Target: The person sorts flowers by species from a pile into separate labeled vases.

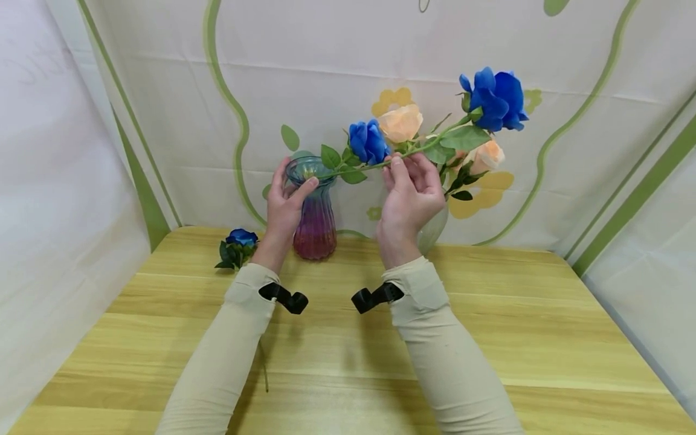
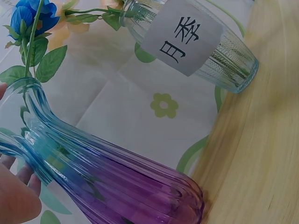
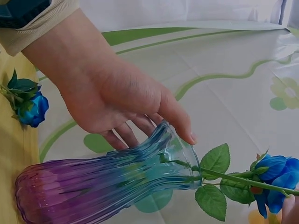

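Note:
My left hand [image 1: 284, 214] holds the flared neck of a ribbed glass vase [image 1: 315, 226], blue at the top and purple-pink below, with the thumb at its rim. In the right wrist view the vase [image 3: 93, 186] shows green stems inside its mouth. My right hand [image 1: 409, 202] pinches the green stem of a large blue rose [image 1: 497, 99]. That stem slants down leftward to the vase's mouth. Close by is another blue rose [image 1: 368, 142], its leaves near the rim; in the left wrist view this flower [image 2: 30, 21] rises above the mouth.
Behind my right hand stands a clear glass vase [image 2: 229, 65] with a white label [image 2: 182, 37], holding peach roses [image 1: 401, 122]. One more blue rose [image 1: 241, 237] lies on the wooden table [image 1: 337, 386] left of my left wrist. A patterned cloth backdrop [image 1: 326, 72] hangs behind.

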`<act>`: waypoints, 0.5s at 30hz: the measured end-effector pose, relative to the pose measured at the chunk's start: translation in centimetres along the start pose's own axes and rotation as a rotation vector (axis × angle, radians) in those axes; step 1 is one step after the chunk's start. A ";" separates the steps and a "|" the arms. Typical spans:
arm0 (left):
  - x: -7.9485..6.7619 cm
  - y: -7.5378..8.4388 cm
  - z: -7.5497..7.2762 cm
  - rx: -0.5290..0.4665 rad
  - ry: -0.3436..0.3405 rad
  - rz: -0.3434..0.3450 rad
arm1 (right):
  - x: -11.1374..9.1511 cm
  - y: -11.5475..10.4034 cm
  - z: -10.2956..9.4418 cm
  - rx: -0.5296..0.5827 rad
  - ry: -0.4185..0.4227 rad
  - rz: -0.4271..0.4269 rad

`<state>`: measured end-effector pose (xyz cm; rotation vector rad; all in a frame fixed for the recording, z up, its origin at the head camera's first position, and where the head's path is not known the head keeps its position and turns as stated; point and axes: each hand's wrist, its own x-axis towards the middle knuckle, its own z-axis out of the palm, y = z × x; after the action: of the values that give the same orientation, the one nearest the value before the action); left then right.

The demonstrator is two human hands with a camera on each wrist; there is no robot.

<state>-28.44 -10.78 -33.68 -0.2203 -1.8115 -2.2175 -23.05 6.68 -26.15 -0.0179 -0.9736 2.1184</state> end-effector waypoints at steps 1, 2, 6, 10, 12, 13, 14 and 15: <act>0.0 0.0 0.0 0.002 0.000 0.000 | 0.0 0.0 0.0 -0.005 -0.001 -0.003; 0.0 0.0 0.0 0.004 0.001 0.000 | 0.1 -0.1 0.0 -0.009 -0.004 -0.008; -0.1 0.1 0.1 0.006 0.006 -0.005 | 0.1 -0.1 0.0 -0.049 -0.020 -0.035; -0.1 0.2 0.1 0.008 0.005 -0.007 | 0.2 -0.1 0.0 -0.055 -0.010 -0.030; -0.1 0.2 0.0 0.012 0.002 -0.005 | 0.3 -0.1 0.0 -0.044 -0.003 -0.016; -0.1 0.2 0.0 0.012 0.002 -0.004 | 0.3 0.0 0.0 -0.037 0.000 -0.008; -0.1 0.2 0.0 0.013 0.002 -0.003 | 0.3 0.0 0.0 -0.027 0.004 0.001; -0.1 0.2 0.0 0.013 0.003 -0.003 | 0.3 0.1 0.0 -0.021 0.005 0.010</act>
<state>-28.25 -10.82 -33.55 -0.2126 -1.8251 -2.2062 -23.27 6.85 -26.12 -0.0382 -0.9947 2.1159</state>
